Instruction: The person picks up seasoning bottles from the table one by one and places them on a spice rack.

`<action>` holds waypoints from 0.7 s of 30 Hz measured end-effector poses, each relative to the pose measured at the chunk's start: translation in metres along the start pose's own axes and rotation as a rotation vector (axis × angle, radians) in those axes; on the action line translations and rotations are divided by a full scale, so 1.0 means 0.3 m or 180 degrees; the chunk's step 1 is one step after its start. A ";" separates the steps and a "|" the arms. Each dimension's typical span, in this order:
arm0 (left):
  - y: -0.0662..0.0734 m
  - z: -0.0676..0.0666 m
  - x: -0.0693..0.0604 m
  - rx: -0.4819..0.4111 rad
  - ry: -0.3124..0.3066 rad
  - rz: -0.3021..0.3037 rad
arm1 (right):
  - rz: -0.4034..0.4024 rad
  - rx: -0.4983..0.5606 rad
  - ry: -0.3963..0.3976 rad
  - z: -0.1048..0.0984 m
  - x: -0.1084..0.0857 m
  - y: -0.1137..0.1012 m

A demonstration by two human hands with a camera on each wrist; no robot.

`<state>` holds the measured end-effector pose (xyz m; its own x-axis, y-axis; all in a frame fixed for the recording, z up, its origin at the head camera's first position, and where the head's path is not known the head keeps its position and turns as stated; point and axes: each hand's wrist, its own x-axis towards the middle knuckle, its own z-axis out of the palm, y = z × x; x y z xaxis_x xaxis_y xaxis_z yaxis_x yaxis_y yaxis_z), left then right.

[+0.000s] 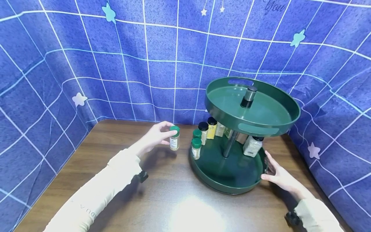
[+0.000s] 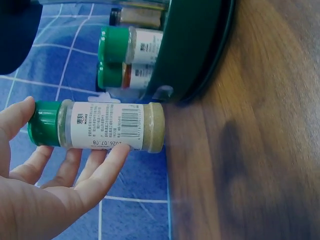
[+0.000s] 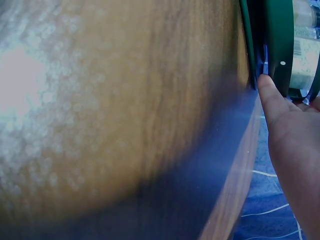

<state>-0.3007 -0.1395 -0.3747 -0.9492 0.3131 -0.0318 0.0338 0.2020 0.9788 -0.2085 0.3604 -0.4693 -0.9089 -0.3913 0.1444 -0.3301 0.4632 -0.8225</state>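
Left of the green two-tier turntable, my left hand (image 1: 157, 135) holds a spice jar (image 2: 107, 126) upright above the table, thumb and fingers at its green cap and side. A printed label with a barcode wraps the jar, and its contents look tan. On the right, my right hand (image 1: 279, 177) touches the outer wall of the turntable's lower tier (image 1: 215, 185), thumb and index finger spread apart. Its other fingers are mostly hidden. Two green-capped jars (image 1: 196, 149) stand at the lower tier's left edge, near the held jar.
Several black-capped jars (image 1: 212, 128) stand along the back of the lower tier. A larger white-filled jar (image 1: 252, 146) leans at its right. The upper tier (image 1: 269, 106) overhangs them on a central post (image 1: 230, 146). A blue grid cloth (image 1: 162, 64) hangs behind the wooden table (image 1: 162, 193).
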 end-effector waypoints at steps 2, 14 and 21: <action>0.007 0.008 -0.006 0.0009 -0.0033 0.0031 | 0.0000 0.0002 -0.0005 0.000 0.000 0.000; 0.043 0.052 -0.021 -0.0035 -0.0140 0.0124 | -0.0032 0.0021 -0.0015 -0.001 0.002 0.001; 0.071 0.073 -0.028 -0.0031 -0.0244 0.0252 | -0.0087 0.0071 -0.0014 0.000 0.002 0.003</action>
<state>-0.2851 -0.1175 -0.3580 -0.9169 0.3978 0.0307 0.1043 0.1648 0.9808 -0.2093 0.3606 -0.4701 -0.8984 -0.4071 0.1647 -0.3490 0.4344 -0.8304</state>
